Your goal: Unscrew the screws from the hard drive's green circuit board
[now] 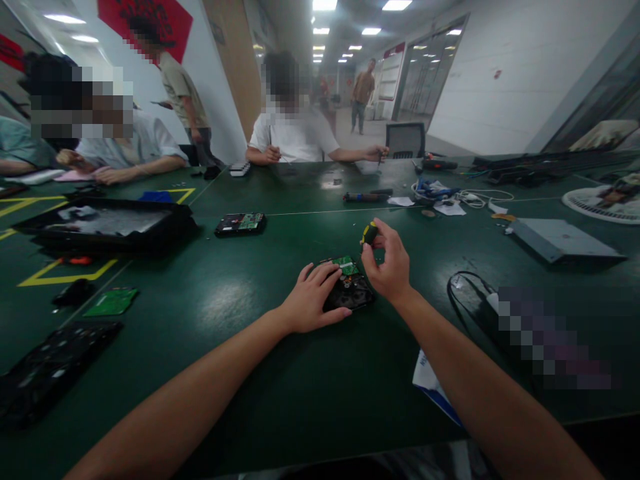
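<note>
My left hand [311, 301] lies with its fingers spread over the left side of a hard drive [358, 293], the thumb along its near edge. This drive is black, with a green circuit board on its far part, and it rests on the green table [280, 373]. In my right hand [391, 268] is a screwdriver [369, 233] with a yellow and black handle, pinched between thumb and fingers just above the drive's right side. The screwdriver's tip cannot be made out. Farther off to the left lies another hard drive [241, 224] with its board facing up.
A black tray [175, 223] stands at the left, near a loose green circuit board [113, 302] and a black casing [60, 363]. On the right are a grey metal box [565, 239], a cable [453, 293] and tangled wires [433, 190]. Several people sit or stand beyond the table.
</note>
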{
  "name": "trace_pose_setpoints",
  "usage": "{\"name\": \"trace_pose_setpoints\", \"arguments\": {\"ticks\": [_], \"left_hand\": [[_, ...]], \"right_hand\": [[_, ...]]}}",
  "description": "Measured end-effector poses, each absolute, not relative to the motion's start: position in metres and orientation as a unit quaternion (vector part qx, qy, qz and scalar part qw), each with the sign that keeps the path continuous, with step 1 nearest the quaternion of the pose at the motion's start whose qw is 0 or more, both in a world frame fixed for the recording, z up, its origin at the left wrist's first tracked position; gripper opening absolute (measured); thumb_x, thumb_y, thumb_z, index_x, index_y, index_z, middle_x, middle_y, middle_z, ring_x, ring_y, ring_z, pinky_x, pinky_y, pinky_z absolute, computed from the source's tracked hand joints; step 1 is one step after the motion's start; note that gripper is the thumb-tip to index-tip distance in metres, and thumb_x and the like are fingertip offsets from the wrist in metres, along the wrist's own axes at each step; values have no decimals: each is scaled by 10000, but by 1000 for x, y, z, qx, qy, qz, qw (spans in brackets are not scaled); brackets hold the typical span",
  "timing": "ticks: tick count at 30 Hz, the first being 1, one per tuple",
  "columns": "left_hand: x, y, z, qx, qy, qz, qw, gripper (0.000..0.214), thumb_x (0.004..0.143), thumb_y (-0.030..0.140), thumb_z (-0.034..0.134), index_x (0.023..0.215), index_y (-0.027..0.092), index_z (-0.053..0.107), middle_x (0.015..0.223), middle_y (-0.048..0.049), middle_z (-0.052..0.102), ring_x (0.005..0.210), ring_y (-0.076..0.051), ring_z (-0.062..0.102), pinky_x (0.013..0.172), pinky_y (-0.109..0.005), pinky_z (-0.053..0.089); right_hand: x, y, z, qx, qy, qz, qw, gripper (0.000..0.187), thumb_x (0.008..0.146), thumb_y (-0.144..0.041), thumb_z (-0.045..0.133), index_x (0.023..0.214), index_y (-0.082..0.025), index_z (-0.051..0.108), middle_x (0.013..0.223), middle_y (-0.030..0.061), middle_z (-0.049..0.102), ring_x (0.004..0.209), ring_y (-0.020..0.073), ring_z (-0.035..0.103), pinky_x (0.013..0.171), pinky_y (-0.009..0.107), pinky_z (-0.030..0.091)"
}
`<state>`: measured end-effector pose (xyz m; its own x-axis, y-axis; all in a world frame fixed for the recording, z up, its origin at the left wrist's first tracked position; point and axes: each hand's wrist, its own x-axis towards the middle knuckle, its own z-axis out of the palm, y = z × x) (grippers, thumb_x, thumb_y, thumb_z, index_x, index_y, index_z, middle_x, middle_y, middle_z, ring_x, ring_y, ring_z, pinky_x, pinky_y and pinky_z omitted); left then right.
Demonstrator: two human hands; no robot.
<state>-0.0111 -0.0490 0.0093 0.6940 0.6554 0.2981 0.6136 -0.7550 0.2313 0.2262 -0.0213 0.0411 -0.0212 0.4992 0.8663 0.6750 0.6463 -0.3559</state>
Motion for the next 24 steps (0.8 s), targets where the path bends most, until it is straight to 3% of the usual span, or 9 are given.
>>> {"name": "trace_pose_setpoints", "arguments": {"ticks": [6,11,19,24], "left_hand": [[-11,-50,11,917,346,186,67,932,923,765,579,1642,207,374,1654,-164,419,1551,-403,347,1297,-649,159],[-11,-50,10,917,346,187,67,940,919,771,577,1642,204,374,1648,-165,421,1548,-403,351,1299,-647,159],[-11,-49,9,918,346,185,59,933,931,770,559,1635,186,381,1654,-175,412,1555,-393,342,1302,-636,152],[-11,-50,11,917,347,185,64,935,928,777,557,1639,197,376,1654,-170,413,1553,-395,347,1303,-639,153]], "right_hand": [[226,-19,39,-428,-690,-74,580,646,927,-310,694,1517,-302,429,1227,105,623,817,220,674,709,449,667],[226,-20,40,-420,-709,-65,563,593,972,-287,616,1530,-297,415,1306,126,635,887,239,710,816,491,671],[226,-18,36,-430,-686,-62,584,602,938,-332,702,1484,-273,455,1272,115,634,814,204,689,734,422,658],[225,-19,36,-417,-701,-39,578,599,976,-271,601,1537,-287,392,1296,120,647,879,218,722,797,434,659]]}}
